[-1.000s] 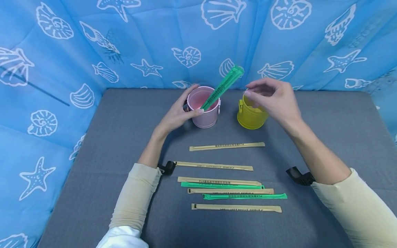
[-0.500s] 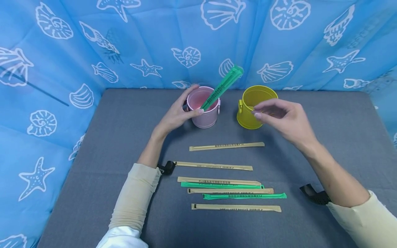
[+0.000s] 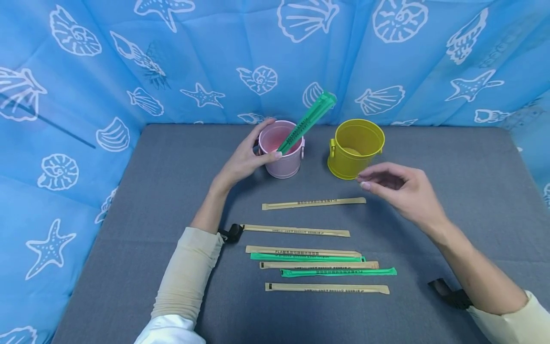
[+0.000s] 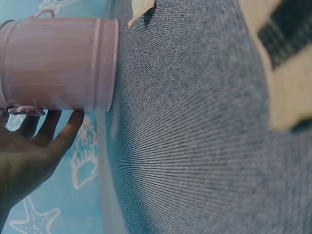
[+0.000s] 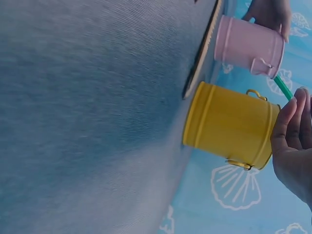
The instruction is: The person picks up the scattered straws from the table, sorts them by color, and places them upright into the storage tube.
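Observation:
My left hand holds the pink bucket by its left side, with the thumb at the front rim and fingers behind. Green wrapped straws lean out of that bucket to the right; how many is unclear. My right hand hovers in front and right of the yellow bucket, its fingers loosely bent and holding nothing. Something pale shows at the bottom inside the yellow bucket. The right wrist view shows the yellow bucket beyond that hand's fingertips; in the left wrist view, fingers touch the pink bucket's side.
Several wrapped straws lie crosswise on the grey tabletop: a beige straw nearest the buckets, another beige straw near the left wrist's black camera, and a close group with green straws. A blue shell-print cloth hangs behind.
My right hand has moved away from above the yellow bucket, down and to the right toward me, uncovering the bucket's mouth. The left hand, pink bucket and straws look unmoved.

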### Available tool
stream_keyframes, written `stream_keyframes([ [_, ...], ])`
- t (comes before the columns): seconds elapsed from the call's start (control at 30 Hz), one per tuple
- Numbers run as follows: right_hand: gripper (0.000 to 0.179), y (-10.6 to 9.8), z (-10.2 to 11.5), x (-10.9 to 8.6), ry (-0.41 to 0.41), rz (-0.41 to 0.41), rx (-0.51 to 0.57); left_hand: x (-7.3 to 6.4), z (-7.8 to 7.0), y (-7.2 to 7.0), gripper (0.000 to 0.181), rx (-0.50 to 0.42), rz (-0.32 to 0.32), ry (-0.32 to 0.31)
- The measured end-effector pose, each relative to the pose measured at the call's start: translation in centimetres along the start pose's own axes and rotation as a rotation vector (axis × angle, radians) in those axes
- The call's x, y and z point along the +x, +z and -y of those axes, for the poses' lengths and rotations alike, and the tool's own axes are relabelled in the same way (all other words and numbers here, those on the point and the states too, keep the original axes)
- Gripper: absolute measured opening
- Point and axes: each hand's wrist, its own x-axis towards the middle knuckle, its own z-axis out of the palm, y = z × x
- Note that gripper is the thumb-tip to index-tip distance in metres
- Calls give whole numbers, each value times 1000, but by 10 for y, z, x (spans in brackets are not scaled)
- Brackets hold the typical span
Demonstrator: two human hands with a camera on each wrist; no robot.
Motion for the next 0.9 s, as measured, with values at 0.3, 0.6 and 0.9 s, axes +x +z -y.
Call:
stream_keyframes([
  [0.3,23,0,-6,-22,7,7,-39,7,14,2,80,-9,-5,0],
  [0.6,28,6,-16,-43,-10,122,-3,16,40,2,80,-6,-19,15],
  [0.9,25,15,-24,-60,-4,191,36,14,39,3,79,-8,-28,22],
])
